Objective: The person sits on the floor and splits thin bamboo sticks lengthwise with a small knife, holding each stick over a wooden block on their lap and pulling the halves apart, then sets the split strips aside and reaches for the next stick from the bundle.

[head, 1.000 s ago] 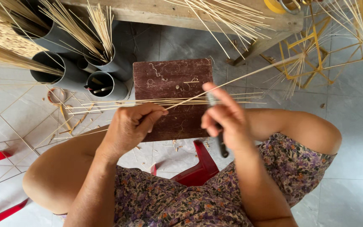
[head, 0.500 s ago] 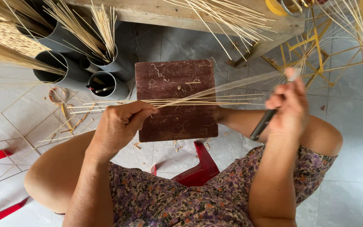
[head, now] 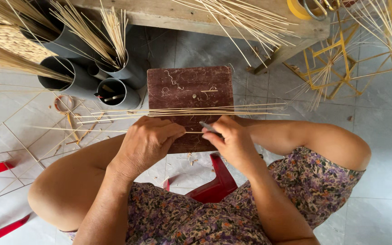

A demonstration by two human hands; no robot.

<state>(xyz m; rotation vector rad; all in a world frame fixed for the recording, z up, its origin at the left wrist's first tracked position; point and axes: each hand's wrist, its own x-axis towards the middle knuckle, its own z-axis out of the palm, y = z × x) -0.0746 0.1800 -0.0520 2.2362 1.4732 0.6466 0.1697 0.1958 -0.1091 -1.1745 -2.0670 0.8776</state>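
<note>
Shaving or splitting a thin bamboo strip [head: 114,130] on the dark board [head: 191,86], by the look of it. Left hand [head: 148,143] closed over the strip, fingers curled down, pinning it near the board's near edge; strip running out leftward past the knuckles, across the tiles. Right hand [head: 232,143] closed round a small knife [head: 207,127], only the grey blade tip showing past the fingers, set at or just beside the strip between the two hands. A loose bundle of strips [head: 182,111] lying crosswise on the board just beyond the hands, apart from them. Grey tubes [head: 82,81] stuffed with more sticks off to the left; a wooden bench [head: 232,22] above; a red stool [head: 216,181] below, between the knees. Next move, judged from this: steady pressure from the left, blade held shallow along the grain, so as not to snap or cut through the strip, fingertips kept off the edge.
</note>
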